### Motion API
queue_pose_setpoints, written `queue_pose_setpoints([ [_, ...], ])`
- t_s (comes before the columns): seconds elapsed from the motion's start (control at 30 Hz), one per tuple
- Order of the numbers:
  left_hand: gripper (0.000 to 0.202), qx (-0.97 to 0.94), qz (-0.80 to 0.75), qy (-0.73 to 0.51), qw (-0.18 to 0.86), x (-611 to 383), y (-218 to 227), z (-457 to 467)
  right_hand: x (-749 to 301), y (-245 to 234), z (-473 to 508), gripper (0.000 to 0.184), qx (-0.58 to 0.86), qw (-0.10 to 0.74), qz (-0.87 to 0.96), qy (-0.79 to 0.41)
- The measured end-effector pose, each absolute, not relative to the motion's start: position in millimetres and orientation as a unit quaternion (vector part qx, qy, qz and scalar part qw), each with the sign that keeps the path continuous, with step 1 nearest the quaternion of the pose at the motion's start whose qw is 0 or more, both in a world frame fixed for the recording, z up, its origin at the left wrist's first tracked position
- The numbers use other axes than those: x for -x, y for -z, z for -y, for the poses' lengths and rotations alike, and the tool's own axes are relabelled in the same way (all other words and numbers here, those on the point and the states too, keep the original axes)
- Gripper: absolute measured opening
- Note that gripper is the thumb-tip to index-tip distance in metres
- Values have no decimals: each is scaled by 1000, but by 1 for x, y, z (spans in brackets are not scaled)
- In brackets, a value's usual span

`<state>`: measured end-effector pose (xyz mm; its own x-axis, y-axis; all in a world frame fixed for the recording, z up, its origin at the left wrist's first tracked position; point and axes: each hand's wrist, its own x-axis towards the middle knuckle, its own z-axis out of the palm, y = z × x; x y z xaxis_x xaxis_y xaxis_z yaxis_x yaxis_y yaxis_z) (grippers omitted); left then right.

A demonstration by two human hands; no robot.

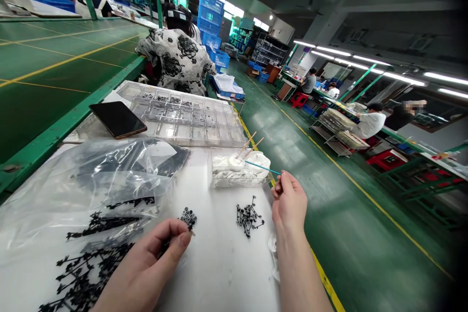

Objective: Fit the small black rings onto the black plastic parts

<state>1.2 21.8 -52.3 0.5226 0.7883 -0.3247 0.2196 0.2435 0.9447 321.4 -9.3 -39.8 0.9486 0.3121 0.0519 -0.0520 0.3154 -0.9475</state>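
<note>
My right hand (290, 200) pinches a thin blue stick (263, 167), whose far tip touches the white material (237, 162) in a clear plastic box (239, 183). Two wooden sticks (252, 145) stand up from that same material. My left hand (153, 258) is closed, thumb against forefinger, with a tiny piece at its fingertips too small to name. Just beyond those fingertips lies a small cluster of dark round parts (188, 215). A loose pile of black branched plastic pieces (249, 217) rests on the white worktop (215, 253) between my hands.
Left of me lie a clear plastic bag (109, 170) and more black branched pieces (87, 273). Behind are a compartment tray (190, 117) with small parts and a phone (119, 118). A person (175, 58) sits ahead; a green rail (73, 117) borders the left.
</note>
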Motion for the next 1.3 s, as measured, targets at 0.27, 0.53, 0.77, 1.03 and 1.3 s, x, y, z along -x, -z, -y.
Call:
queue_pose_setpoints([
  [0.27, 51, -562, -433, -222, 669, 1, 56, -23, -318, 37, 11, 51, 576, 801, 117, -116],
  [0.53, 55, -544, -474, -246, 647, -4, 45, -18, -319, 35, 13, 51, 555, 814, 108, -134],
  [0.77, 52, -559, -465, -257, 637, -1, 43, -19, -309, 21, 23, 54, 497, 833, 127, -204],
  [1.03, 27, -528, -497, -372, 580, -4, 24, -9, -268, 20, 29, 29, 447, 815, 221, -296],
  [1.3, 17, -600, -441, -371, 554, 5, 34, -16, -252, 20, 30, 26, 454, 799, 235, -317],
])
